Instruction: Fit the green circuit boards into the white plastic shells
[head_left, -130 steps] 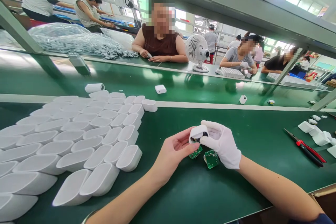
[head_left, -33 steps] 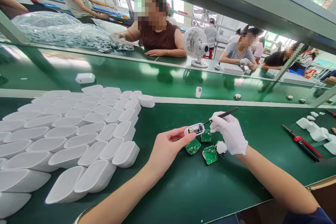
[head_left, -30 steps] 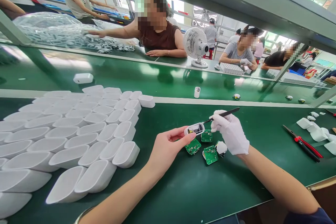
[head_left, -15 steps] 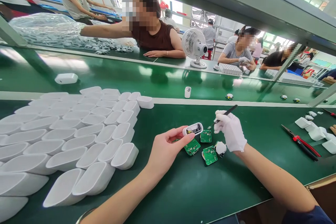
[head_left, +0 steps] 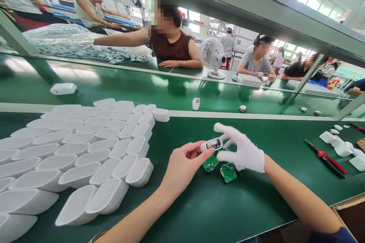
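Note:
My bare left hand (head_left: 185, 163) holds a small white housing (head_left: 211, 144) between thumb and fingers, its open side up, with dark and yellow parts inside. Close to the housing's right end is my gloved right hand (head_left: 242, 150), its fingers spread and no tool visible in it. Below the hands lie green circuit boards (head_left: 229, 172), partly covered by the glove. To the left, many white oval shells (head_left: 85, 161) stand side by side on the green table (head_left: 199, 209), their open sides up.
Red-black pliers (head_left: 325, 156) and white blocks (head_left: 340, 145) lie at the right. Beyond the pale strip, a white housing (head_left: 196, 103) and a board with a white part (head_left: 242, 108) sit on the green belt. Across it are a fan (head_left: 212, 57) and people working.
The black tool that was in my right hand is no longer visible. That hand has opened and moved towards the housing. Pieces on the belt have shifted left.

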### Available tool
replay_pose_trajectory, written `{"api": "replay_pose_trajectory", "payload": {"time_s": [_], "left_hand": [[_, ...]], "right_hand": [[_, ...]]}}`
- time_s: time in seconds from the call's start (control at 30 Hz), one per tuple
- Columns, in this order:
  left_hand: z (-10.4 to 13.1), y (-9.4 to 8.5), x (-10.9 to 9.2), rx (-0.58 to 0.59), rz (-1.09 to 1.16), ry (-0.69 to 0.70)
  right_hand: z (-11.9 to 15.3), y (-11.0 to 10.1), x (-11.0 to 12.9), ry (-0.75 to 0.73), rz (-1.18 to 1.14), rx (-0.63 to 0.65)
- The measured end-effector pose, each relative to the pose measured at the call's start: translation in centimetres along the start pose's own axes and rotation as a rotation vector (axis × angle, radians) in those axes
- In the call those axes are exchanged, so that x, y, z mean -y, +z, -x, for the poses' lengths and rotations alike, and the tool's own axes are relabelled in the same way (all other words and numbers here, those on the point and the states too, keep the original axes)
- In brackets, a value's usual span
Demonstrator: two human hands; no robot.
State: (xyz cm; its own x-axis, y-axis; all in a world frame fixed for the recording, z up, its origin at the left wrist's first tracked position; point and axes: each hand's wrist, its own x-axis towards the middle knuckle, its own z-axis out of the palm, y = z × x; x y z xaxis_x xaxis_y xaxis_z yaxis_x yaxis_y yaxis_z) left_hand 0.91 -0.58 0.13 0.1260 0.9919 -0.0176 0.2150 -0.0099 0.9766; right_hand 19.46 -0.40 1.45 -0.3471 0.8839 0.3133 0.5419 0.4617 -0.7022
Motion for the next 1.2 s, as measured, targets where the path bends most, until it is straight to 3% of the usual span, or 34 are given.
{"api": "replay_pose_trajectory", "payload": {"time_s": [0.07,0.17,0.23,0.27,0.33,0.43,0.5,0.63,0.8,0.9,1.07,1.2], "left_hand": [[0.0,-0.1,0.0,0.052,-0.043,0.021],[-0.2,-0.4,0.1,0.085,-0.125,-0.005],[-0.4,-0.7,0.3,0.048,-0.233,-0.008],[-0.5,-0.8,0.4,0.024,-0.308,0.014],[-0.5,-1.1,0.6,-0.013,-0.482,0.097],[-0.4,-1.4,0.7,-0.110,-0.761,0.225],[-0.6,-1.9,0.7,-0.227,-0.948,0.277],[-0.7,-3.3,0.6,-0.365,-1.254,0.160],[1.0,-4.7,0.1,-0.295,-1.491,0.059],[2.1,-4.8,-0.7,-0.230,-1.503,0.033],[2.1,-4.5,-2.6,0.043,-1.374,-0.111],[0.9,-4.2,-2.4,0.049,-1.279,0.073]], "right_hand": [[0.0,0.8,0.8,-0.073,-0.085,0.056],[-1.6,0.3,0.0,0.011,-0.085,0.053],[-3.5,-1.3,-2.1,0.165,0.008,-0.049],[-4.6,-2.4,-3.5,0.290,0.133,-0.189],[-6.5,-5.0,-6.5,0.411,0.256,-0.336],[-8.6,-8.3,-10.6,0.553,0.397,-0.441],[-9.5,-9.3,-12.4,0.640,0.469,-0.485],[-11.0,-7.8,-14.1,0.654,0.600,-0.557],[-12.7,-3.4,-14.8,0.542,0.620,-0.375],[-13.4,-2.2,-15.4,0.551,0.586,-0.324],[-13.8,-2.5,-15.2,0.591,0.488,-0.415],[-12.1,-2.8,-13.8,0.547,0.359,-0.454]]}}
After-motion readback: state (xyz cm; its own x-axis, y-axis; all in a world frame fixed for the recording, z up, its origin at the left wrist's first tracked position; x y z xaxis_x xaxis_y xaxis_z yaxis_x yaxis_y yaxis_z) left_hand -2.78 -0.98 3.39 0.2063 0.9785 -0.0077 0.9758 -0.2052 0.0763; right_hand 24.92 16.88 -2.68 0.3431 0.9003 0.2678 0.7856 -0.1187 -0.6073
